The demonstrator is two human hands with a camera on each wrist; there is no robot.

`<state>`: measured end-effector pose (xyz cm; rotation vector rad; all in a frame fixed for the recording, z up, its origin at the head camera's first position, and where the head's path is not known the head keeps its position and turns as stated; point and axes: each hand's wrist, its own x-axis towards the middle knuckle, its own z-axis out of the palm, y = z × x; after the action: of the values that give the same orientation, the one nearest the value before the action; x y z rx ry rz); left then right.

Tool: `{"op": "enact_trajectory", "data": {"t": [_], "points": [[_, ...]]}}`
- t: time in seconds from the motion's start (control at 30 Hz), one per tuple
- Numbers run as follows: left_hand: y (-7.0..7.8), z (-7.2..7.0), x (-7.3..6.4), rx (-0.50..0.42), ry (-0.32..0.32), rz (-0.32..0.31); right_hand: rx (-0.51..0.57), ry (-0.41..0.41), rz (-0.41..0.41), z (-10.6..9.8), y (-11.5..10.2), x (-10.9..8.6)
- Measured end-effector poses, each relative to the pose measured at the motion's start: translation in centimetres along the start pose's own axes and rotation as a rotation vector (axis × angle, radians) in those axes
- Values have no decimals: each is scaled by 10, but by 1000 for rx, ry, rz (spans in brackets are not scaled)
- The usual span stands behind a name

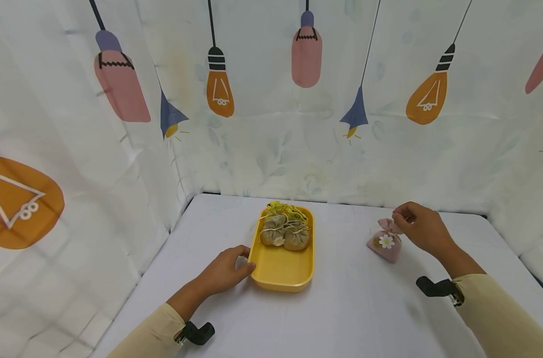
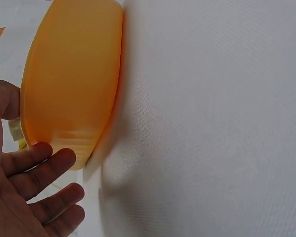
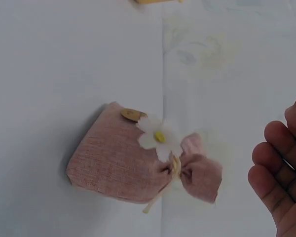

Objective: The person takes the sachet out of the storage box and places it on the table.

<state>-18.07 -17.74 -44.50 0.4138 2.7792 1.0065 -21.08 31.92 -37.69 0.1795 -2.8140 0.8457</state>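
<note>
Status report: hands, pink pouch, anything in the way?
Left hand grips yellow tray at its rim. Right hand close to pink pouch, no contact visible. Pouch outside tray. Nothing seen between right hand and pouch.

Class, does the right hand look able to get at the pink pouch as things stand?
Probably yes: the right hand is close to the pink pouch's gathered end, with nothing visible blocking the way.

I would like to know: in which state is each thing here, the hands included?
Tray: partly filled, near end bare.
Brown bags: plump, drawn shut, in the tray.
Yellow cloth: bunched, partly hidden.
Pink bag: tied at the neck, outside the tray.
Left hand: touching the tray's edge.
Right hand: beside the pink bag, fingers loosely curled.
</note>
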Motion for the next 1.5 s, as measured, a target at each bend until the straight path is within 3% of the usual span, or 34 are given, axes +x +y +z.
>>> {"op": "enact_trajectory", "data": {"t": [0.33, 0.63, 1.07, 1.27, 1.5], "points": [[2, -1, 1, 2, -6, 3, 44, -57, 4, 10, -8, 1], [2, 0, 3, 8, -12, -6, 37, -46, -47, 24, -14, 3], [3, 0, 1, 17, -3, -9, 104, -93, -45, 42, -30, 8], [3, 0, 0, 18, -3, -12, 80, -67, -119, 51, -38, 10], [3, 0, -2, 1, 1, -10, 60, -69, -101, 57, -50, 13]]}}
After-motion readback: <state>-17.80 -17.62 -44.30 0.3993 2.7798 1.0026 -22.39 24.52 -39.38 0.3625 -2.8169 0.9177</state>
